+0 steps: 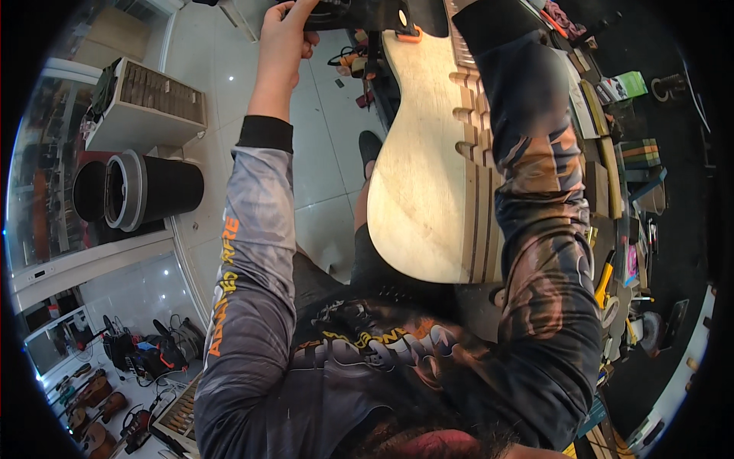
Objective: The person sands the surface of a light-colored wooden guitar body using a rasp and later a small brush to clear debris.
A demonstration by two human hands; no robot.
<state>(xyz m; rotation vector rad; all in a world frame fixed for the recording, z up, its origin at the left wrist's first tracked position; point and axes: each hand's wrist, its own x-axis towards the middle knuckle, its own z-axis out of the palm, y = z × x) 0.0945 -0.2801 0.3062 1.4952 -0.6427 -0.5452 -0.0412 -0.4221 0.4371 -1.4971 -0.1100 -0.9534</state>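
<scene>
At the top edge my left hand (284,38) has its fingers curled at the end of a black object (359,15), whose kind I cannot make out because the frame cuts it off. My right arm (535,191) reaches up along the right side, and its hand lies beyond the top edge. Between my arms is a pale wooden electric guitar body (420,176) with dark stripes and several routed slots. Part of a fretted neck (462,46) shows at its upper end. An orange pad (409,36) touches the body's upper edge, close to the black object.
To the left, a black bin (160,191) lies near a white drawer cabinet (153,107) on the tiled floor. A cluttered bench with wood blocks (604,176), a yellow-handled tool (604,279) and a tape roll (609,312) runs along the right. Several guitars (95,390) show at lower left.
</scene>
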